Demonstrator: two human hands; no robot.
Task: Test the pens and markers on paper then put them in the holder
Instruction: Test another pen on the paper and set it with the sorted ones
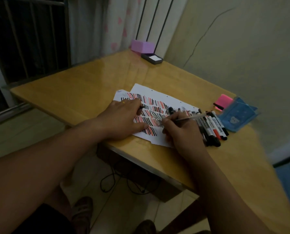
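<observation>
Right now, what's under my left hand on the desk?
Your left hand lies flat on the paper, which is covered with red and black test strokes. A small dark cap or pen tip pokes out by the fingers. Whatever marks lie beneath the palm are hidden.

Right hand w/ pen on paper, left hand flat, markers beside

No legible text anywhere. Markers beside paper carry printed barrel labels, too small and blurred to read. Paper shows only red and black test strokes, no words. Blue pouch bears small white bear figure and dots, no lettering discernible.
</observation>
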